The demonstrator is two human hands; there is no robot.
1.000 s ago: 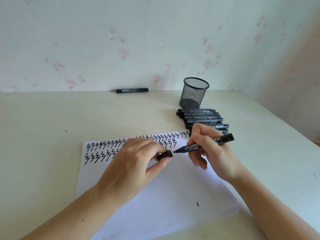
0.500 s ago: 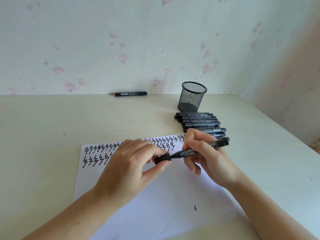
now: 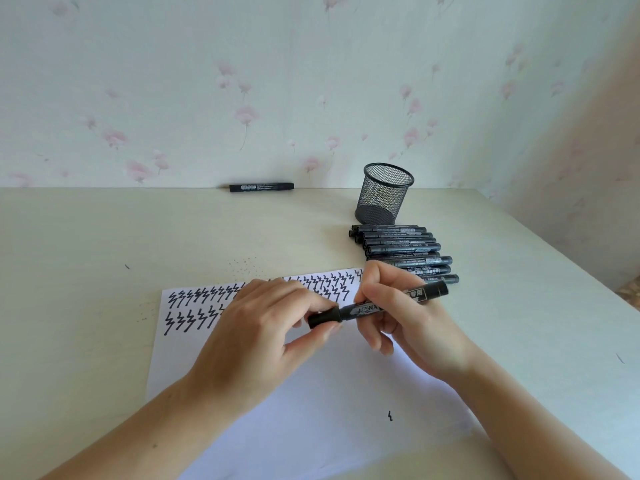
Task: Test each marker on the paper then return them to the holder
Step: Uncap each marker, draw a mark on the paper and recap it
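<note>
My right hand [image 3: 405, 327] grips a black marker [image 3: 367, 310] by its barrel, held level above the white paper [image 3: 311, 420]. My left hand [image 3: 256, 337] pinches the marker's black cap [image 3: 323, 317], which sits on the marker's tip. Two rows of black zigzag test marks [image 3: 194, 306] run along the paper's top, partly hidden by my hands. A black mesh holder [image 3: 384, 194] stands upright behind, with no markers showing in it. Several black markers [image 3: 401, 251] lie in a row in front of the holder.
A single black marker [image 3: 261, 187] lies against the wall at the back of the pale table [image 3: 86, 244]. The flowered wall closes off the back, and the table's right edge [image 3: 571, 271] runs diagonally. A small stray mark [image 3: 390, 415] sits low on the paper.
My left hand brought the cap to the marker's tip and pushed it on; a second ago cap and tip were apart. The camera view tilted slightly.
</note>
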